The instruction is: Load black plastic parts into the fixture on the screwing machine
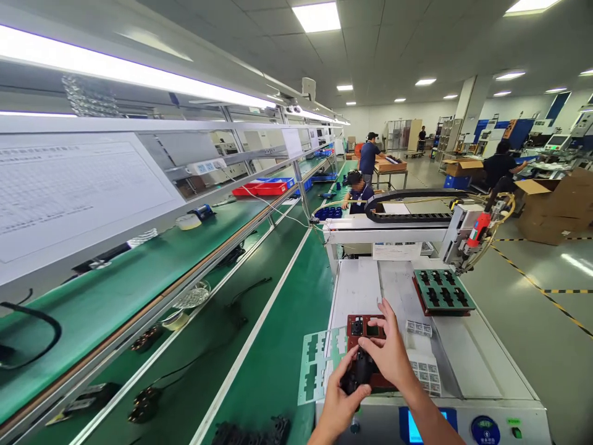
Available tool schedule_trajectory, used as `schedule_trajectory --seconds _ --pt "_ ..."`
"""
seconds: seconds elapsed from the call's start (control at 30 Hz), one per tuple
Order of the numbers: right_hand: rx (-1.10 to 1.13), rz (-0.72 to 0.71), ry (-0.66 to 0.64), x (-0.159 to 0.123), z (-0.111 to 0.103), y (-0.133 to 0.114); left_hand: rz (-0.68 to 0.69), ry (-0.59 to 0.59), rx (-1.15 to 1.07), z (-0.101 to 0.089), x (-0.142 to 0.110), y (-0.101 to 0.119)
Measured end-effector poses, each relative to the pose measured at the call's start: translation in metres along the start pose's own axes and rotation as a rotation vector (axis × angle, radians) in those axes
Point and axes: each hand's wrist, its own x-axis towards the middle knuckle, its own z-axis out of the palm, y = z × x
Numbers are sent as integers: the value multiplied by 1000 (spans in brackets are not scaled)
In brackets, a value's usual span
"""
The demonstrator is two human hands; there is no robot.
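My left hand (343, 398) is closed around a small black plastic part (363, 369), gripping it between thumb and fingers. Beside it, my right hand (389, 352) has its fingers spread, and its thumb seems to touch the top of the same part. Beneath both hands lies a red-brown fixture plate (351, 340), partly hidden by them, with a black piece (356, 326) seated in its upper left pocket. A pale green cut-out template (311, 364) sticks out to the left of the fixture.
Clear compartment trays (427, 376) sit right of my hands on the white machine bed (398, 284). Farther back is a green-topped fixture (443, 289) holding several black parts, under a gantry head (467, 232). Black parts (252, 432) lie on the green bench (259, 371). Co-workers (359, 191) are beyond.
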Motion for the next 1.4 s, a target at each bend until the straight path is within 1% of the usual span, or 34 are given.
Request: schedule_trajectory --seconds 0.1,0.2,0.3,0.43,0.53,0.6,0.67,0.7,0.73,0.83,0.9,1.07,1.2,1.4 --pt "181 -21 -13 -14 -1 8 -22 31 -91 5 -6 6" --pt "263 -30 13 -27 -5 15 -32 5 -106 5 -13 16" --pt "268 -22 64 -36 -6 20 -56 -35 -31 0 -20 25" --pt "265 -6 68 -42 0 20 -60 -5 17 -4 -25 31" --pt "208 -12 101 -46 1 12 -53 24 7 -4 -26 31" --pt "156 -15 171 -51 -2 4 -44 49 0 -4 -25 30" --pt "155 -3 220 -58 -6 -5 -36 97 8 -4 -24 30" --pt "178 17 203 -62 -8 -9 -37 121 16 -4 -23 30" --pt "209 50 153 -66 -10 -12 -40 138 22 -4 -23 31" --pt "258 184 -69 -75 -11 -15 -52 158 27 -4 -20 33" --pt "246 238 -132 -77 -9 -12 -52 168 33 -5 -18 35" --pt "173 256 -126 -74 -4 -6 -46 177 78 -6 -17 35" --pt "97 259 -134 -70 -4 -11 -45 168 93 -8 -17 33" --pt "61 261 -105 -68 -3 -17 -48 147 96 -9 -15 33"
